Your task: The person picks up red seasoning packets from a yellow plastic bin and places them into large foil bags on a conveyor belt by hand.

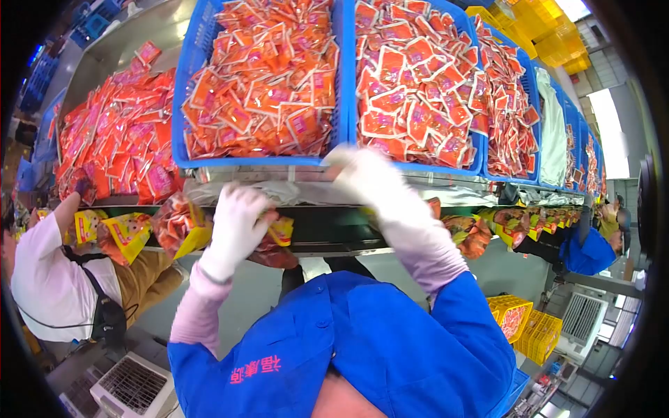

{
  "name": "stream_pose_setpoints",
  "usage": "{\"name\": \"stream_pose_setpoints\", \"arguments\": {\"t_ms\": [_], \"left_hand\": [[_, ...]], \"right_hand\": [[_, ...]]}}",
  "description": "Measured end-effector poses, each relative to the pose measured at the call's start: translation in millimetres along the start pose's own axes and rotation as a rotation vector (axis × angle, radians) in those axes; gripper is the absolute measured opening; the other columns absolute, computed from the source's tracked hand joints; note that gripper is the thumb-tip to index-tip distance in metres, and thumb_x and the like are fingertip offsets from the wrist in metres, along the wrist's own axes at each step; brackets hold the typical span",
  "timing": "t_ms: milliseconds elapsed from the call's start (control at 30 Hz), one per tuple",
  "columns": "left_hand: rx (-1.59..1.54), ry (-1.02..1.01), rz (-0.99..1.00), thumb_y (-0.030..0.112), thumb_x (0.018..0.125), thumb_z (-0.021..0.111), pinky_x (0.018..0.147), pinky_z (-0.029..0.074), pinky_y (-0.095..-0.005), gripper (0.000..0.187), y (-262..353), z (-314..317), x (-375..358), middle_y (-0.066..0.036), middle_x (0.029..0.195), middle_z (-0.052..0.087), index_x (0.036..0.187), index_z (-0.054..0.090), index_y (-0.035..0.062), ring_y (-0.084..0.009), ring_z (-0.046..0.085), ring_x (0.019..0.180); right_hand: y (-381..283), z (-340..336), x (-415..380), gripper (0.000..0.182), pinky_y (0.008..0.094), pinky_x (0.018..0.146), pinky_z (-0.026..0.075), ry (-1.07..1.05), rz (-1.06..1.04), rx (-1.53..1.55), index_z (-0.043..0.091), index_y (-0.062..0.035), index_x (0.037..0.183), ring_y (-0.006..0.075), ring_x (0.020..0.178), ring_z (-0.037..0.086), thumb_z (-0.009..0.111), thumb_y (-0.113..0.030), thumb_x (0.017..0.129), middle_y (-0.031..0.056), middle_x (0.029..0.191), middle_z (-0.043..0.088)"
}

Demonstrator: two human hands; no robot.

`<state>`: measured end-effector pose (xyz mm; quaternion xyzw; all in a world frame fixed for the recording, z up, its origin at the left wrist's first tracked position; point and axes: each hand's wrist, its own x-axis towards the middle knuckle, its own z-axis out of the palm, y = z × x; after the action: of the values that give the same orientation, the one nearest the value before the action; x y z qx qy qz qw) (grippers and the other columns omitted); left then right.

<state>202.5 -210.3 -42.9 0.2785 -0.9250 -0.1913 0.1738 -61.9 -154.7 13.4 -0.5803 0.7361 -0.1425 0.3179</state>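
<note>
My left hand point(239, 226), in a white glove, has its fingers curled at the top of a plastic bag point(275, 251) with a yellow label and reddish contents. Much of that bag lies behind the hand. In a matching glove, my right hand point(366, 177) is smeared by motion at the near rim of the blue baskets; its fingers cannot be made out. Small red-orange packets fill the left blue basket point(179, 104) and the right blue basket point(481, 157) in front of me. More yellow-labelled bags point(182, 226) stand along the dark green conveyor belt point(334, 230).
Loose red packets point(122, 139) are heaped on a metal tray at left. A person in a white shirt point(63, 279) works close by on the left; another in blue point(589, 251) is farther right. More bags point(468, 233) line the belt. Yellow crates point(540, 334) stand behind on the right.
</note>
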Motion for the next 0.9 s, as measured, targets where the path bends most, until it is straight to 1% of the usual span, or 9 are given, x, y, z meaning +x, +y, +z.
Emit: {"name": "stream_pose_setpoints", "arguments": {"t_ms": [33, 167, 333, 467, 600, 733, 767, 833, 900], "left_hand": [[0.019, 0.042, 0.018, 0.018, 0.074, 0.076, 0.092, 0.043, -0.0451, 0.020, -1.0, 6.5, 33.9, -0.008, 0.091, 0.066, 0.090, 0.068, 0.0103, -0.0283, 0.062, 0.096], [0.136, -0.011, -0.129, 0.025, 0.083, 0.072, 0.087, 0.051, -0.0442, 0.025, -22.5, 95.8, 165.8, -0.011, 0.103, 0.067, 0.103, 0.069, 0.0096, -0.0304, 0.063, 0.103], [0.327, -0.523, -0.466, 0.027, 0.084, 0.070, 0.084, 0.055, -0.0479, 0.027, -63.4, 193.6, 217.7, -0.015, 0.099, 0.072, 0.104, 0.074, 0.0096, -0.0336, 0.069, 0.096], [-0.003, -0.293, -0.306, 0.023, 0.088, 0.062, 0.076, 0.051, -0.0471, 0.022, -60.4, 141.6, 185.0, -0.017, 0.093, 0.071, 0.103, 0.070, 0.0084, -0.0367, 0.068, 0.092], [-0.990, -0.264, -0.392, -0.004, 0.089, 0.054, 0.068, 0.052, -0.0248, 0.017, 20.0, 59.7, 121.4, -0.003, 0.083, 0.067, 0.100, 0.066, 0.0005, -0.0095, 0.065, 0.080], [-0.978, -0.308, 0.103, -0.008, 0.081, 0.058, 0.079, 0.053, -0.0326, 0.029, 81.7, 52.5, 76.0, -0.011, 0.102, 0.067, 0.106, 0.067, 0.0027, -0.0230, 0.067, 0.092], [-0.897, -0.306, 0.210, -0.005, 0.081, 0.061, 0.080, 0.053, -0.0349, 0.028, 93.0, 55.2, 74.7, -0.012, 0.101, 0.066, 0.106, 0.068, 0.0045, -0.0268, 0.067, 0.091], [-0.912, -0.390, 0.164, -0.005, 0.080, 0.064, 0.073, 0.053, -0.0334, 0.022, 103.5, 73.5, 64.3, -0.011, 0.099, 0.066, 0.100, 0.068, 0.0036, -0.0244, 0.067, 0.084], [-0.652, -0.299, 0.296, 0.009, 0.083, 0.066, 0.076, 0.054, -0.0404, 0.018, 101.8, 87.9, 53.2, -0.012, 0.099, 0.066, 0.101, 0.066, 0.0072, -0.0353, 0.066, 0.087]], "right_hand": [[52.1, -17.7, 21.5, 0.030, 0.0397, 0.087, 0.054, 0.261, 0.027, -0.107, 0.070, -0.0096, 0.111, 0.0300, 0.101, 0.069, 0.069, -0.020, 0.082, 0.0154, 0.103, 0.072], [186.1, -22.1, 106.8, 0.063, 0.0447, 0.097, 0.049, 0.187, -0.007, -0.551, 0.058, -0.0053, 0.128, 0.0380, 0.109, 0.063, 0.079, -0.034, 0.076, 0.0230, 0.114, 0.066], [200.3, -10.6, 110.1, 0.037, 0.0461, 0.090, 0.052, 0.093, 0.082, -0.368, 0.067, -0.0088, 0.113, 0.0391, 0.101, 0.065, 0.072, -0.026, 0.080, 0.0231, 0.105, 0.068], [156.8, -65.8, 11.4, 0.025, 0.0410, 0.075, 0.052, 0.468, 0.061, 0.189, 0.070, -0.0082, 0.107, 0.0304, 0.081, 0.070, 0.066, -0.024, 0.088, 0.0172, 0.087, 0.071], [130.2, -72.1, -93.7, 0.028, 0.0322, 0.093, 0.050, -0.022, 0.010, 0.670, 0.071, -0.0080, 0.114, 0.0127, 0.097, 0.067, 0.070, -0.017, 0.087, 0.0060, 0.099, 0.075], [114.6, 37.0, -81.4, 0.019, 0.0431, 0.083, 0.055, -0.465, -0.014, -0.363, 0.071, -0.0065, 0.099, 0.0350, 0.092, 0.069, 0.064, -0.017, 0.085, 0.0172, 0.096, 0.071], [119.0, 76.5, -84.5, 0.019, 0.0422, 0.081, 0.055, -0.374, 0.331, 0.008, 0.071, -0.0087, 0.098, 0.0332, 0.090, 0.069, 0.057, -0.018, 0.091, 0.0161, 0.095, 0.071], [132.1, 123.5, -90.7, 0.027, 0.0381, 0.080, 0.055, 0.065, -0.162, 0.286, 0.072, -0.0119, 0.102, 0.0259, 0.089, 0.069, 0.053, -0.031, 0.097, 0.0139, 0.095, 0.071], [179.1, 179.7, -83.7, 0.034, 0.0383, 0.080, 0.053, 0.132, -0.278, 0.836, 0.070, -0.0109, 0.107, 0.0274, 0.092, 0.069, 0.057, -0.039, 0.093, 0.0146, 0.095, 0.071]]}}
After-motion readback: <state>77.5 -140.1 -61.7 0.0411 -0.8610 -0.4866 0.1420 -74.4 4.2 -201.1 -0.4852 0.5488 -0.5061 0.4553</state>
